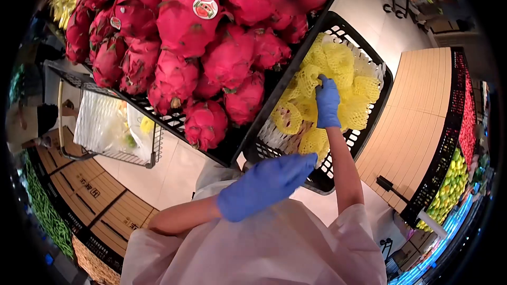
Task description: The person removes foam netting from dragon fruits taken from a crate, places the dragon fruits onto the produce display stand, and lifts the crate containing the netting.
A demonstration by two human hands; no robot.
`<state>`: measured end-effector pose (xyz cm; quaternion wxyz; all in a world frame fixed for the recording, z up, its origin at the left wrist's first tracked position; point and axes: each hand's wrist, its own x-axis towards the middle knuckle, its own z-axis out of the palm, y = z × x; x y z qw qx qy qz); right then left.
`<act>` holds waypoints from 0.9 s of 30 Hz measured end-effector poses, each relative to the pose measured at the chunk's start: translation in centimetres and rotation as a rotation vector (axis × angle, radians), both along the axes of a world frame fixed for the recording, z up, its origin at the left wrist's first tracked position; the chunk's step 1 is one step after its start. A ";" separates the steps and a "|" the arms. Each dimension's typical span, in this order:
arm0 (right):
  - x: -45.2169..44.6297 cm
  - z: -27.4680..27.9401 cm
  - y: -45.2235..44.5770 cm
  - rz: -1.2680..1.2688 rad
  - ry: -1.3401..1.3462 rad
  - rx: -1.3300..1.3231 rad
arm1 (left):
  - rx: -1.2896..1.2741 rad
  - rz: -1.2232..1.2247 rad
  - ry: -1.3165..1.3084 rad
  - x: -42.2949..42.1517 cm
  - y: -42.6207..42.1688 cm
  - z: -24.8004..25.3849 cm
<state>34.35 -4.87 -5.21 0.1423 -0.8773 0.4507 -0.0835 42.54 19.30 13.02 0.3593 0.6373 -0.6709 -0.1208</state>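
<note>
Pale floor tiles (177, 164) run between the displays of a produce shop. Right at the work, the person's right grip (328, 100), gloved in blue, dips among yellow foam nets (338, 59), fingertips against the netting just beside them; whether they are clenched on it or merely resting there, I cannot tell. Nets crowd around that grip on all sides, and one toward the left shows dark red through its mesh. The right forearm stretches forward from its sleeve, bare between cuff and glove.

Nearer the body, the left grip (266, 186), also blue-gloved, points its fingers, straight and together, at the near part of the crate, just short of the closest net. Its palm is turned out of sight, so I cannot tell if it holds anything. The left forearm slants across the front of the body.

Around the nets stands the black crate (388, 82), its walls slotted. Alongside it, red dragon fruits (187, 16) lie heaped in a black bin, several bearing round stickers. Farther off, a wire cart (156, 145) carries white packs.
</note>
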 end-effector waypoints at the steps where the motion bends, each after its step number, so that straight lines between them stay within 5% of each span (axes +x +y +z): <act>1: 0.0 -0.7 0.2 -0.123 -0.070 0.200 | 0.334 0.173 0.641 -2.1 -1.0 -3.5; 2: -0.1 -0.6 0.5 -0.110 -0.066 0.208 | 0.656 0.345 1.286 -3.5 -1.9 -6.4; 4: 0.0 0.7 1.1 -0.239 -0.365 0.537 | 1.048 0.619 1.299 -3.4 -3.9 -10.2; 6: 0.0 1.7 1.6 -0.258 -0.378 0.550 | 1.046 0.793 1.375 -4.3 -4.2 -16.9; 11: -1.1 4.1 3.5 -0.095 -0.581 0.397 | 0.672 1.073 1.553 -5.1 -5.7 -20.0; 13: -1.9 7.3 4.9 0.232 -0.522 -0.135 | 0.726 1.133 1.541 -4.3 -6.4 -19.6; 17: -5.6 10.1 8.7 0.351 -0.463 -0.009 | 0.960 0.929 1.434 -5.4 -5.3 -28.8; 19: -7.1 9.8 10.3 0.312 -0.375 0.101 | 0.852 1.277 1.502 -8.2 -4.9 -35.8; 22: -8.9 7.2 11.6 0.188 -0.383 0.343 | 0.907 1.302 1.782 -5.7 -5.8 -31.7; 23: -9.5 6.2 11.7 0.191 -0.377 0.348 | 0.829 1.378 1.855 -6.7 -5.9 -36.4; 25: -10.4 4.7 11.9 0.126 0.031 0.624 | 0.990 1.332 1.826 -5.1 -6.6 -35.7; 27: -11.0 3.9 12.0 0.170 0.068 0.672 | 1.050 1.279 1.866 -4.1 -7.4 -31.6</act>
